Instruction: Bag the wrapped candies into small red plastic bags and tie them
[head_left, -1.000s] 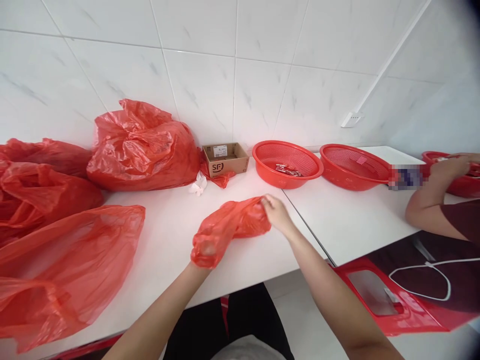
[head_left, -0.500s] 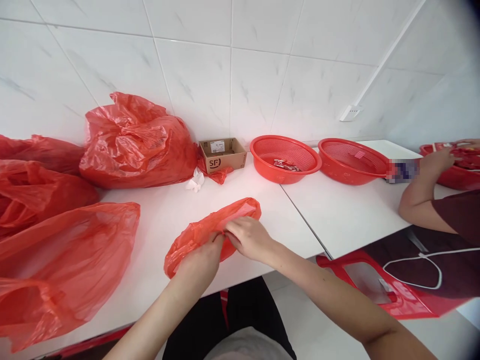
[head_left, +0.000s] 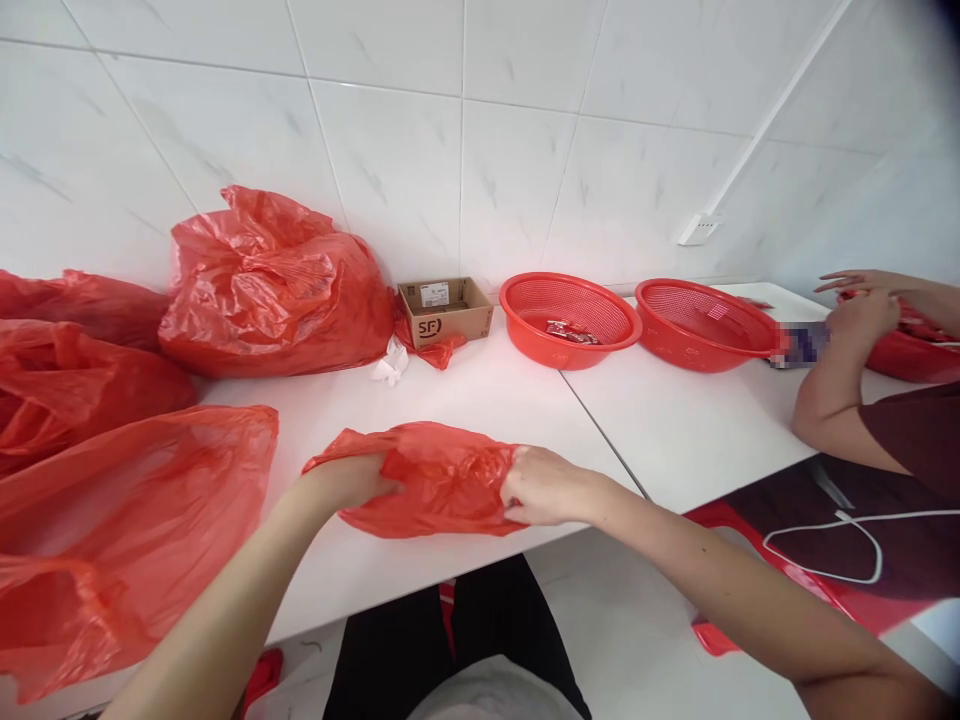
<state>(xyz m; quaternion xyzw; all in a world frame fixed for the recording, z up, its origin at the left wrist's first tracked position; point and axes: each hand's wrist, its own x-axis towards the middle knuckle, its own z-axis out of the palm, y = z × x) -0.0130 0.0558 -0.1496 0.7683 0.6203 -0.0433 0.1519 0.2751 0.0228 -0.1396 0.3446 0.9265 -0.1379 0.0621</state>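
A thin red plastic bag [head_left: 442, 490] lies crumpled near the table's front edge, between my two hands. My left hand [head_left: 367, 478] reaches into its left end; the film covers the fingertips, so their grip is hidden. My right hand [head_left: 541, 487] is closed on the bag's right edge, with the fingers curled into the film. Left of these hands, another red plastic bag [head_left: 172, 520] is spread out, limp and see-through.
Full red bags [head_left: 277, 285] stand along the wall at left. A small cardboard box [head_left: 454, 325], a red basket [head_left: 517, 340] with small packets and another red basket [head_left: 675, 345] line the back. At right, a co-worker's hands [head_left: 874, 305] are by a red basin.
My hands, close together at the bag's middle before, have moved apart. The left went left into the bag, the right went right along its edge. The co-worker's hands have risen.
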